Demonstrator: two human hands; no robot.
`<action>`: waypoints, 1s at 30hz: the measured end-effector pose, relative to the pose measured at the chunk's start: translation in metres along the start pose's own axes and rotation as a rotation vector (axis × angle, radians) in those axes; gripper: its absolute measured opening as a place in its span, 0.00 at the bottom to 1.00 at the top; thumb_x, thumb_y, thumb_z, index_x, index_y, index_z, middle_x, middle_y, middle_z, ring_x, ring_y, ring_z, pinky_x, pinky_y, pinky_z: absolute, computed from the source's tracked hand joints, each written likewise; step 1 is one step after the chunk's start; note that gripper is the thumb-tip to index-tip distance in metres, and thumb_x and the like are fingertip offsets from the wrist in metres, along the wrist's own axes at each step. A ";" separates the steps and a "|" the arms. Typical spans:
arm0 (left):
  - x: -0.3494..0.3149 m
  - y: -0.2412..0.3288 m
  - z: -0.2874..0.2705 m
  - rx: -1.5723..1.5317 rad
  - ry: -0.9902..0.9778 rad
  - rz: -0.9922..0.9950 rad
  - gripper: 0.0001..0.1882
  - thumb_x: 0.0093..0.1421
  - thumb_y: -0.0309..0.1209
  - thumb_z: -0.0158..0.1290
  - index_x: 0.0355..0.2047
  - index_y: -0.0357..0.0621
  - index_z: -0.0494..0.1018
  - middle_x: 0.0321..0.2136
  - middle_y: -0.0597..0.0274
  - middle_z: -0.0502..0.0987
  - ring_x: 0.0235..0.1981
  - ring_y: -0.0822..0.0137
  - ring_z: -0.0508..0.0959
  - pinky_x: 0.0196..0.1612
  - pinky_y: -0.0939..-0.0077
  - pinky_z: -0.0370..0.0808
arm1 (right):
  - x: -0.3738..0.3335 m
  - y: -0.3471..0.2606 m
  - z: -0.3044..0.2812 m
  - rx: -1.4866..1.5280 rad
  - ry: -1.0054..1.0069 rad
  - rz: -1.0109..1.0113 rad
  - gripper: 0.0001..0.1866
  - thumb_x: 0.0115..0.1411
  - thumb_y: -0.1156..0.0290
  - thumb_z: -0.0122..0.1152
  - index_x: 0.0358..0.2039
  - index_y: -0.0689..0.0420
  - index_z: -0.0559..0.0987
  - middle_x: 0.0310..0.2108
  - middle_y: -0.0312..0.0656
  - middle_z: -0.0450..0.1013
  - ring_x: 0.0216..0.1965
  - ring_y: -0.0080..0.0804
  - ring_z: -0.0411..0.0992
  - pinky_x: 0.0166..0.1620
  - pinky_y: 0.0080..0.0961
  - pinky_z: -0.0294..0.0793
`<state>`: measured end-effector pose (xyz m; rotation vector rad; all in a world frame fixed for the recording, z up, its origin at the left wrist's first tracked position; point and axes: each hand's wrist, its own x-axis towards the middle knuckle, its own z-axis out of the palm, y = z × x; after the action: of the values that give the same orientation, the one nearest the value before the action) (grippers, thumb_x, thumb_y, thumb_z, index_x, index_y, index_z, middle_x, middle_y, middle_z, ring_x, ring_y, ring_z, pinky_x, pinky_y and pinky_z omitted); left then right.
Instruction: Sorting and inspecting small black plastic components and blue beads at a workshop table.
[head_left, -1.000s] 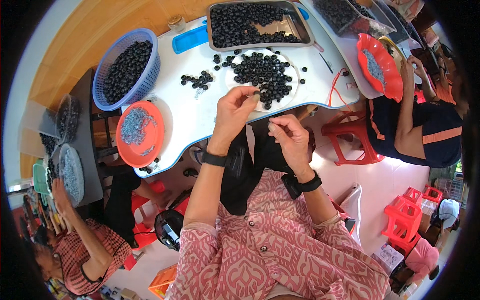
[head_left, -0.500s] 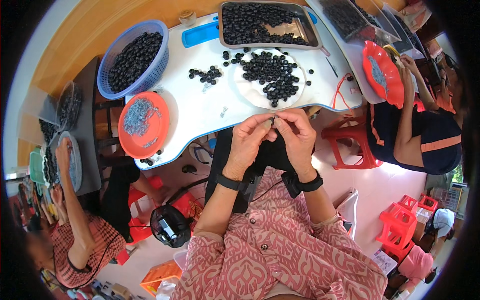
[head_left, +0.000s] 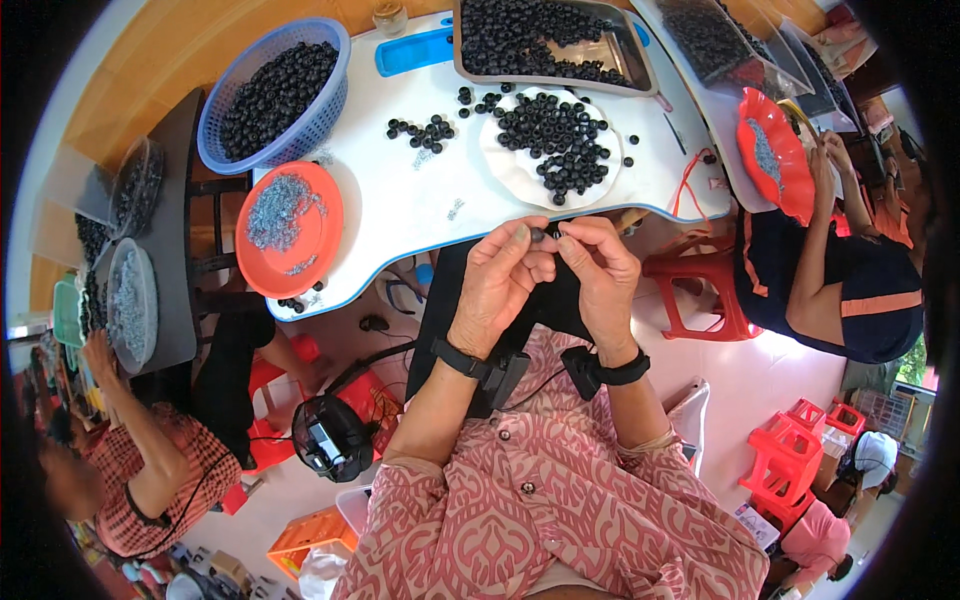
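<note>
Both my hands are raised in front of me, just off the near edge of the white table (head_left: 400, 235). Between thumb and fingertips, my left hand (head_left: 497, 275) pinches a small black round part (head_left: 537, 235). Close beside it, my right hand (head_left: 603, 275) has its thumb and forefinger pressed together at a tiny piece, too small to name. Beyond my hands lies a white scalloped plate (head_left: 497, 172) heaped with black round parts (head_left: 560, 140), some showing a hole.
On the left stand a blue basket (head_left: 335, 110) of black parts and an orange-red dish (head_left: 325, 245) of small clear bits. A metal tray (head_left: 640, 60) lies at the back. Co-workers sit on both sides, one near a red scalloped dish (head_left: 795, 195). A red stool (head_left: 705, 295) stands right.
My fingertips have drawn slightly apart, and the black part now shows in my left fingers. The left co-worker's hand has moved back from the bowl. The view has shifted a little.
</note>
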<state>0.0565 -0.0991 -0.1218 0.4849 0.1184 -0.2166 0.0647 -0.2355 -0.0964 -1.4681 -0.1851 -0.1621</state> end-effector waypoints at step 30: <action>-0.003 -0.015 0.002 0.165 0.076 0.119 0.12 0.67 0.34 0.49 0.41 0.38 0.75 0.28 0.67 0.76 0.27 0.76 0.72 0.33 0.82 0.70 | -0.004 0.009 0.000 -0.022 -0.039 0.038 0.09 0.56 0.83 0.62 0.38 0.62 0.81 0.41 0.38 0.71 0.36 0.19 0.71 0.39 0.15 0.71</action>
<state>0.0498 -0.1123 -0.1263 0.6623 0.1459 -0.0920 0.0627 -0.2348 -0.1061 -1.4966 -0.1869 -0.1053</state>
